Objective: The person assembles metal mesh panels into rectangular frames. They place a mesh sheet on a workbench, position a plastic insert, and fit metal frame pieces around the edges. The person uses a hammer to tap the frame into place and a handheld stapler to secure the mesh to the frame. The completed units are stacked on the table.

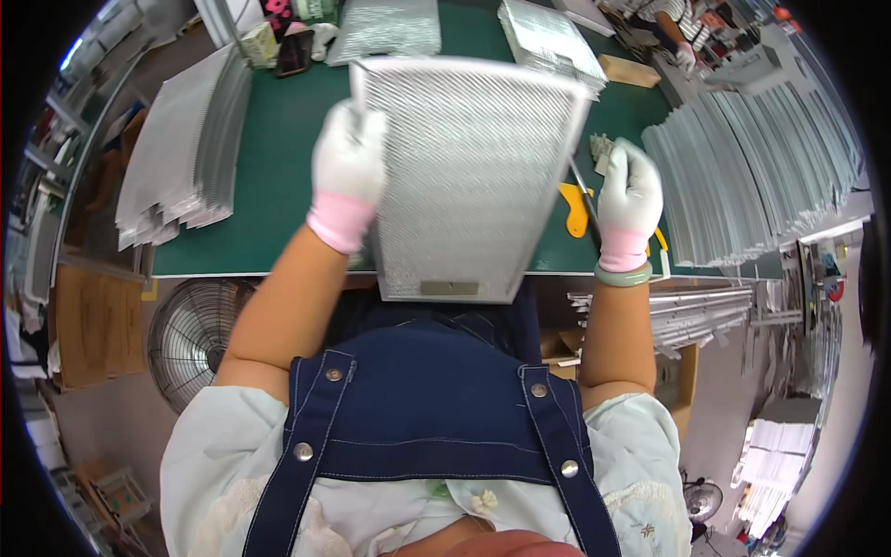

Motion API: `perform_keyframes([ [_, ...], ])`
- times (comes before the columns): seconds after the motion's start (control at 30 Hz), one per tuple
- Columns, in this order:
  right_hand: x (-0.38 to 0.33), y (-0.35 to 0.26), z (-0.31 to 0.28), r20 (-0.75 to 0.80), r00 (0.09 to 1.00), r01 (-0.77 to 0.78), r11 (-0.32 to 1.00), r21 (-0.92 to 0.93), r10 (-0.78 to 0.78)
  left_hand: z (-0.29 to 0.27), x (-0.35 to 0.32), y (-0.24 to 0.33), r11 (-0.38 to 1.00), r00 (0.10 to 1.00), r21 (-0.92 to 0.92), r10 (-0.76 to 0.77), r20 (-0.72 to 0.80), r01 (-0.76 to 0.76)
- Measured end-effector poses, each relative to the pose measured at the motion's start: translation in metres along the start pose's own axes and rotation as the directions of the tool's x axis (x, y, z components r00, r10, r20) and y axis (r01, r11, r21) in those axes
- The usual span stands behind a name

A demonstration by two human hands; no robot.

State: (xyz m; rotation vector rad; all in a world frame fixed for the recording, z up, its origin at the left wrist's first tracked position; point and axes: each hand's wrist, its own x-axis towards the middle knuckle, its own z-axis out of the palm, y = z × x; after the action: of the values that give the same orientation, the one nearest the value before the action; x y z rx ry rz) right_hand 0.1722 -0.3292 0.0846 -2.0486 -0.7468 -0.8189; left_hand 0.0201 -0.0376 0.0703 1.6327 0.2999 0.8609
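My left hand point(349, 162), in a white glove with a pink cuff, grips the left edge of a framed metal mesh filter panel point(473, 176). The panel is raised in front of me, its lower end over the table's front edge, with a small rectangular plate at that end. To the right of the panel, apart from it, is my right hand point(629, 190), gloved the same way. Its fingers are curled closed; whatever they may hold is hidden. Close by lie small pale pieces point(601, 153) and a yellow tool point(576, 218).
Mesh panels stand stacked at left point(186, 139) and in a long row at right point(756, 167) on the green table point(278, 186). Wrapped panels point(552, 46) and a phone point(294, 53) lie at the back. A co-worker's gloved hand point(685, 58) shows far right. A fan point(186, 343) stands below.
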Motion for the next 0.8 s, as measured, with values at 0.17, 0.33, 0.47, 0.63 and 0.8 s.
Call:
perform_keyframes([
  [0.17, -0.057, 0.036, 0.017, 0.343, 0.574, -0.259, 0.563, -0.785, 0.743, -0.018, 0.071, -0.072, 0.985, 0.993, -0.135, -0.103, 0.057, 0.11],
  [0.33, -0.06, 0.071, 0.029, 0.483, 0.663, -0.303, 0.795, -0.525, 0.572, -0.027, 0.092, -0.163, 0.943, 0.968, 0.324, -0.142, 0.206, 0.069],
  [0.47, -0.057, 0.085, 0.036, 0.63, 0.501, -0.436, 0.802, -0.408, 0.593, -0.023, 0.086, -0.159, 0.757, 0.821, -0.332, -0.465, 0.331, 0.562],
  [0.63, -0.028, 0.008, 0.066, 0.458, 0.653, -0.739, 0.64, 0.212, 0.603, -0.031, 0.083, -0.155, 0.831, 0.793, -0.114, -0.465, 0.395, 0.544],
  [0.8, -0.017, -0.059, 0.169, 0.514, 0.858, -0.032, 0.997, 0.063, -0.006, -0.035, 0.087, -0.148, 0.841, 0.757, -0.051, -0.456, 0.467, 0.538],
])
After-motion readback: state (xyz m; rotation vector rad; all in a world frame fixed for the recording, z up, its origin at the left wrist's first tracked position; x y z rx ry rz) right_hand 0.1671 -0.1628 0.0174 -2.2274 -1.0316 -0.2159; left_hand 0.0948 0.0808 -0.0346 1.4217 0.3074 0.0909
